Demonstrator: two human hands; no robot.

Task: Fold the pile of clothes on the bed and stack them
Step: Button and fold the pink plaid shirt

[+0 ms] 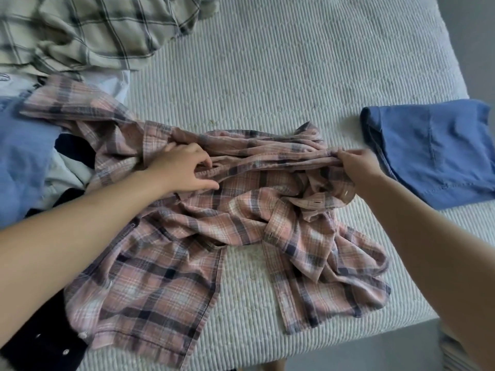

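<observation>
A pink plaid shirt [187, 263] lies crumpled and partly spread across the middle of the bed [294, 76]. My left hand [184, 170] grips a bunched fold near its upper middle, fingers curled into the cloth. My right hand [359, 164] pinches the gathered fabric at the shirt's right end. A folded blue garment [434, 151] lies flat at the right edge of the bed, just beyond my right hand. The unfolded pile sits at the left: a cream plaid shirt [88, 30], a light blue garment [21, 156] and a dark garment [42, 341].
White clothing [115, 84] shows under the pile at the left. The bed's ribbed pale cover is bare at the back and right. The bed's front edge runs along the bottom, with grey floor [375, 352] below it.
</observation>
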